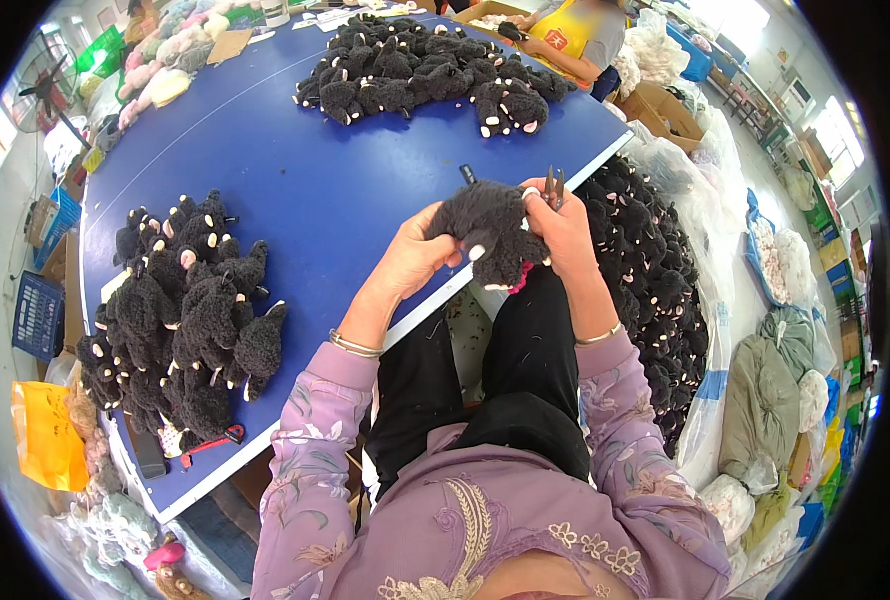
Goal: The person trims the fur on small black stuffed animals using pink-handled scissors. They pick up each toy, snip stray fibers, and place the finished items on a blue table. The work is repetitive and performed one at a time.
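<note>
A black, curly plush toy (477, 222) with pale paw tips and a bit of bright pink at its lower end is held up in front of me, over the table's near edge. My left hand (412, 258) is closed on its left side, thumb pressed into the plush. On the other side my right hand (568, 238) grips the toy's edge, fingers bent. Out of that same hand stick the dark, pointed blades of small scissors (554, 187), tips upward; their handle is hidden in the palm. A black tag stands up from the toy's top.
On the blue table (225, 135) lie a pile of black plush toys (180, 310) at left and another pile (415, 70) at the far side. Many more toys (645, 280) fill a big bag at my right. A co-worker in a yellow apron (568, 40) sits across the far corner.
</note>
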`<state>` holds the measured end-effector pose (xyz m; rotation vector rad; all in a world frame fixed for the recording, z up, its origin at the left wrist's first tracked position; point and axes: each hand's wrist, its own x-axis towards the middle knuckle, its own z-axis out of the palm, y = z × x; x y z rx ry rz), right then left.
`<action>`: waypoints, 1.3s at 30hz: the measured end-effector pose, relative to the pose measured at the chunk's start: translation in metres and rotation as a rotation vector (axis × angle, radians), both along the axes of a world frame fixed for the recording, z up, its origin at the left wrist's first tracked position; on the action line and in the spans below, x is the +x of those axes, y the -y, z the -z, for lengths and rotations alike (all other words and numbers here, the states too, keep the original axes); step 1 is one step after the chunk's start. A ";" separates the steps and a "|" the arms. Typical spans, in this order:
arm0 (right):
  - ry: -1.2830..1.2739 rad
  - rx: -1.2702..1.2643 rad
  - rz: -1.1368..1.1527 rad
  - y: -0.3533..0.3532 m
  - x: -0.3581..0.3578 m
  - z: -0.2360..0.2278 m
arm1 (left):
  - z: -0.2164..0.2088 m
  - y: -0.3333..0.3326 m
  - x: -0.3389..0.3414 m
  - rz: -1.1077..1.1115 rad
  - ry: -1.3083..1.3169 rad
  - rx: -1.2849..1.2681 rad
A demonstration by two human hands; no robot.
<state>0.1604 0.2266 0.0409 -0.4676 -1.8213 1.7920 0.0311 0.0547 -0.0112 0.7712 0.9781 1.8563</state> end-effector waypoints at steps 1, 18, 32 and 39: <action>0.008 0.003 0.013 -0.002 -0.002 0.007 | 0.000 0.000 0.000 -0.021 0.054 0.026; -0.257 -0.264 0.085 0.050 -0.015 0.024 | -0.005 -0.008 0.011 -0.391 -0.184 -0.189; 0.010 0.075 0.089 0.029 -0.026 0.014 | 0.001 -0.009 0.016 -0.690 -0.603 -0.164; -0.017 0.050 0.263 0.015 -0.017 0.018 | -0.022 0.006 -0.002 -0.664 -0.220 -0.100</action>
